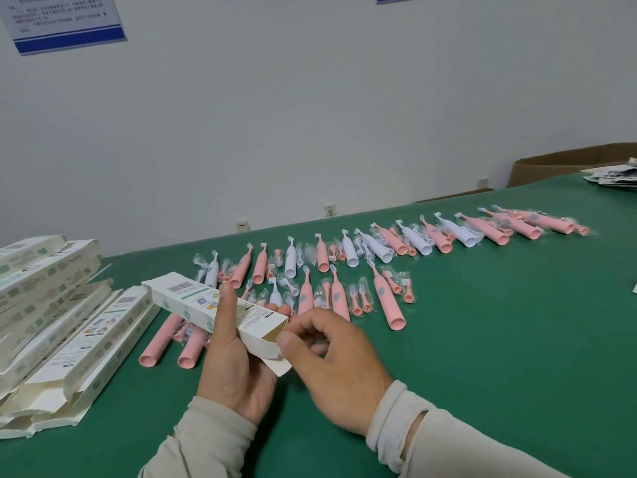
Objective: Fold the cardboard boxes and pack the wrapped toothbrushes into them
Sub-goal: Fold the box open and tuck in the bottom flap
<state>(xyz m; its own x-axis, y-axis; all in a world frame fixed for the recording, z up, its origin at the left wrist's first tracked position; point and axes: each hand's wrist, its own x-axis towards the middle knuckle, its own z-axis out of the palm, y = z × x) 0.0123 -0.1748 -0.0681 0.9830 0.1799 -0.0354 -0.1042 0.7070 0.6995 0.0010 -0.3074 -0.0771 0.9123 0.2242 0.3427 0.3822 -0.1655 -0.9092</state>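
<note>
My left hand (234, 360) grips a long white cardboard box (193, 301) from below, thumb on its printed top face, holding it slantwise above the green table (482, 357). The box's near end is open. My right hand (334, 360) pinches the flaps at that open end with thumb and curled fingers. Several wrapped pink and white toothbrushes (386, 298) lie in rows on the table behind the box, stretching to the far right. Two pink handles (155, 343) lie under the box.
A heap of several flat and folded white boxes (65, 339) fills the left edge of the table. A brown carton (568, 160) and a pile of printed papers (613, 175) sit at the far right. A white wall with sockets runs behind the table.
</note>
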